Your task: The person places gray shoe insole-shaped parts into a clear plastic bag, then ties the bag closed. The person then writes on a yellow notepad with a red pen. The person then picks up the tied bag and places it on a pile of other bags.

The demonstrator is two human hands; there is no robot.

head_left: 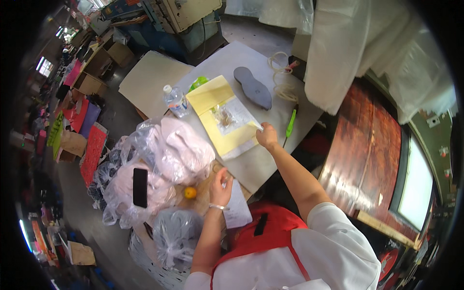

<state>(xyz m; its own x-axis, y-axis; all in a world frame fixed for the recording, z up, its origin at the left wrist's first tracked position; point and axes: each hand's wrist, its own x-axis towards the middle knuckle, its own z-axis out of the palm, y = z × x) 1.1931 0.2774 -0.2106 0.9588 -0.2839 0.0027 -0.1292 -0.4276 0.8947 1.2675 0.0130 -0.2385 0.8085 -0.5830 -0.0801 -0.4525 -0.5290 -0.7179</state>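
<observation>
My right hand (267, 136) is closed on the right edge of a yellow folder (205, 99), where a pale corner sticks up by the fingers. On the folder lie a printed white sheet (244, 115) and a small clear bag (226, 120) with something brownish inside. My left hand (221, 189), a white band at its wrist, is curled at the table's near edge. It appears to hold a sheet of paper (237, 209) with writing, which hangs between the table and my red apron; the grip is partly hidden. An orange fruit (190, 193) sits left of this hand.
Beyond the folder are a grey shoe sole (253, 88), a coiled cord (285, 92), a green-handled tool (291, 123) and a plastic bottle (176, 102). Bagged pale pink items (181, 145) are heaped at the left, with a black phone (140, 187) on top. A reddish-brown panel (365, 150) stands right.
</observation>
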